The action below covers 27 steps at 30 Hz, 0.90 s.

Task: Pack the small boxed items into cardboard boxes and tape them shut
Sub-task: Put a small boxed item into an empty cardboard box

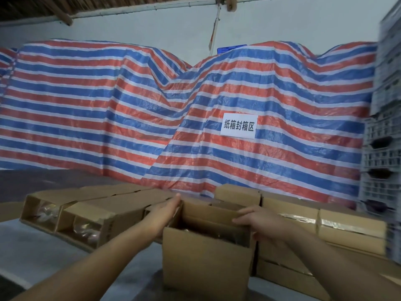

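An open cardboard box (206,263) stands in front of me, its top flaps up and dark contents barely visible inside. My left hand (166,208) reaches to the box's far left flap, fingers straight along its edge. My right hand (252,218) lies over the right flap, fingers extended and pressing on it. To the left lie several small cardboard boxes (71,216) on their sides, their open ends showing clear-wrapped items inside.
Taped cardboard boxes (351,227) are stacked at the right. A red, white and blue striped tarp (130,109) with a white paper sign (238,126) hangs behind. Grey plastic crates (384,148) tower at the far right. The grey table (43,253) runs below.
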Available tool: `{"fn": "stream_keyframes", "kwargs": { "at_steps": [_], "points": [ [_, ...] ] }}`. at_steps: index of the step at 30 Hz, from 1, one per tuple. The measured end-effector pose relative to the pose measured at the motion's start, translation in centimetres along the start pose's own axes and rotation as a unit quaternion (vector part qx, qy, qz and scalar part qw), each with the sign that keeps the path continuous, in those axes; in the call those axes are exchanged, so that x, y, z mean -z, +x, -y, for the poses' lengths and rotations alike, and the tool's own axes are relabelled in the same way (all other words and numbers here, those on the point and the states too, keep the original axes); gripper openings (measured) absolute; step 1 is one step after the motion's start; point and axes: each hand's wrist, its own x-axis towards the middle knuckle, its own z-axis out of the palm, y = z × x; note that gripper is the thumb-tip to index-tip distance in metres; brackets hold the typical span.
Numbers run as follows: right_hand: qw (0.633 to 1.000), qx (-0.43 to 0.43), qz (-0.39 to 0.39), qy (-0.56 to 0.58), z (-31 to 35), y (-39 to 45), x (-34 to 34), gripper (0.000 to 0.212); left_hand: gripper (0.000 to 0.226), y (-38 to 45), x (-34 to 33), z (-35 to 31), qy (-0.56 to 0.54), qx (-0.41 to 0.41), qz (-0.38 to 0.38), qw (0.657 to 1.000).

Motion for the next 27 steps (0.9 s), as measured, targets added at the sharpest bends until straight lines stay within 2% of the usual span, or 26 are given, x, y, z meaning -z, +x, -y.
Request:
{"fn": "stream_keyframes", "kwargs": {
  "at_steps": [3, 6, 10, 13, 18, 21, 23, 25, 27],
  "points": [
    [0.997, -0.034, -0.022, 0.070, -2.3, -1.8, 1.8, 0.016, 0.047, -1.0, -3.7, -0.5, -0.122, 0.044, 0.033, 0.991],
    [0.984, -0.087, -0.082, 0.135, -5.0, -3.8, 3.1, 0.013, 0.048, -2.0, -7.3, -0.7, -0.171, 0.052, 0.078, 0.981],
    [0.937, -0.170, -0.130, 0.276, -8.5, -6.7, 4.6, 0.063, 0.048, -3.5, -12.1, -1.5, -0.213, 0.058, 0.082, 0.972],
    [0.895, -0.211, -0.150, 0.364, -10.4, -8.5, 5.4, 0.068, 0.044, -4.1, -15.1, -2.0, -0.210, 0.075, 0.087, 0.971],
    [0.850, -0.165, -0.216, 0.451, -12.1, -9.4, 5.5, 0.042, 0.055, -3.7, -17.9, -2.1, -0.245, 0.082, 0.115, 0.959],
    [0.799, -0.111, -0.279, 0.521, -12.8, -9.5, 4.8, 0.042, 0.055, -3.2, -18.9, -1.5, -0.273, 0.074, 0.120, 0.952],
    [0.783, -0.094, -0.315, 0.528, -13.5, -9.4, 4.0, 0.037, 0.050, -3.0, -19.3, -1.2, -0.273, 0.068, 0.109, 0.953],
    [0.776, -0.082, -0.309, 0.544, -14.1, -9.5, 3.4, 0.047, 0.048, -2.7, -19.4, -0.8, -0.262, 0.057, 0.099, 0.958],
    [0.776, -0.093, -0.273, 0.561, -14.6, -9.6, 3.0, 0.056, 0.057, -2.4, -19.4, -0.4, -0.260, 0.066, 0.095, 0.959]
  ]
}}
